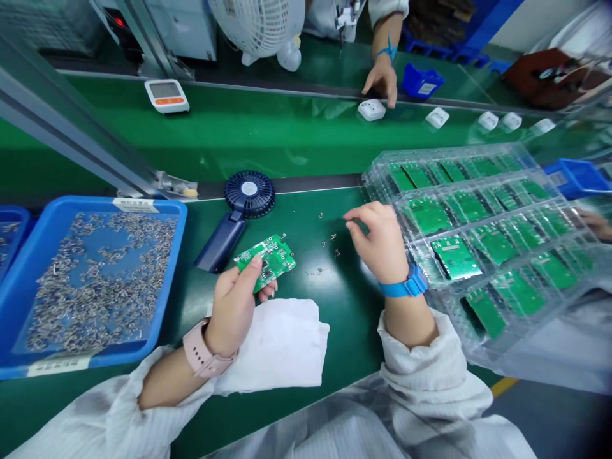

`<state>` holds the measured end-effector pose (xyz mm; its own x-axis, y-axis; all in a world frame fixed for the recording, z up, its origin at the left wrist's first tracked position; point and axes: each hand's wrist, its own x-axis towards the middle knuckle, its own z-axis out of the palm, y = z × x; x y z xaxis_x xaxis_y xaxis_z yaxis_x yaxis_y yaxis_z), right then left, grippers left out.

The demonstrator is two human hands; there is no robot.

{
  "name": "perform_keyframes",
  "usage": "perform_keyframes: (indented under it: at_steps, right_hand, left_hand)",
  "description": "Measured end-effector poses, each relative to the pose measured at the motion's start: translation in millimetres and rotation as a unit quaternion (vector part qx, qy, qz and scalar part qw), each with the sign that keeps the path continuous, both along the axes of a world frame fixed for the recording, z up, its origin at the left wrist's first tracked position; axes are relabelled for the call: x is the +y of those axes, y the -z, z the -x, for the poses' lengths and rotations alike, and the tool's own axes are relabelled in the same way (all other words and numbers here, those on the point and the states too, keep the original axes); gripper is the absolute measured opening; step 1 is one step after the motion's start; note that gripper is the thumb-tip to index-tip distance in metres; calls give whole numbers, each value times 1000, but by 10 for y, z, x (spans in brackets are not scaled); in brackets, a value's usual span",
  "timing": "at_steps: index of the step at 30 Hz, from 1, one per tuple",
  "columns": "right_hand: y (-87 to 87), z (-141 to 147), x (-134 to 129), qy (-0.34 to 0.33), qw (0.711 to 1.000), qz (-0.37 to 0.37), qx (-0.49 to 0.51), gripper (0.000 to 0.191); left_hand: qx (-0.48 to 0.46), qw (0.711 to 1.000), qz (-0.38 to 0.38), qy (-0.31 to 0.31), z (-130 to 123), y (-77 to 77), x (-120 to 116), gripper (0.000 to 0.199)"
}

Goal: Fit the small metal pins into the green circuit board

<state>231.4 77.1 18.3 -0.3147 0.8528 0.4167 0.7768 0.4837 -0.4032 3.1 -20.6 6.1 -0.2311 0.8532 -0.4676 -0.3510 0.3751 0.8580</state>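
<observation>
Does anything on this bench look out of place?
Small metal parts lie loose on the green bench mat beside the right hand, outside the blue tray. One circuit board in the clear plastic tray also sits askew from its neighbours.

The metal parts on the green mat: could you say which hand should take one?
Right, probably: the right hand looks free beside the metal parts; the left hand grips a green circuit board.

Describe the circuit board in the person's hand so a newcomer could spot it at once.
On the green workbench, between a blue tray of metal bits and a clear tray of boards, find the person's left hand. The green circuit board in it is the only board held, not lying in a tray.
</observation>
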Motion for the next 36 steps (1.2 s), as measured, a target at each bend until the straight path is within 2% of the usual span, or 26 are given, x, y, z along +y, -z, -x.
perform_keyframes:
  at_steps: [5,10,14,20,22,25,27,30,33,36]
  right_hand:
    - [75,112,-70,-76,992,73,-74,11]
    - [108,207,-112,-50,989,64,-121,12]
    - [109,250,-135,-75,983,69,-150,3]
    - [96,296,-165,-106,978,71,-165,15]
    - [75,308,-175,-127,983,70,-115,15]
    - [24,349,-211,-151,983,92,46,16]
    - [2,402,-251,-148,965,141,167,13]
    - [23,500,-312,-139,916,226,300,7]
    - [88,580,-350,-138,889,265,348,8]
    - [138,623,-367,-157,888,260,347,7]
  left_hand:
    - [2,1000,3,2,-6,-18,-10,31]
    - [1,1000,0,4,-5,-14,-16,31]
    - [13,1000,-16,13,2,8,-17,33]
    - [26,999,-19,21,6,21,-13,34]
    - [24,999,-25,19,4,20,-12,34]
    - [19,999,-26,18,3,25,-12,34]
    - [12,999,-24,17,6,39,-14,35]
    - [3,999,-30,18,12,67,-20,36]
    - [4,999,-41,20,15,88,-25,37]
    - [4,998,-49,24,16,89,-24,38]
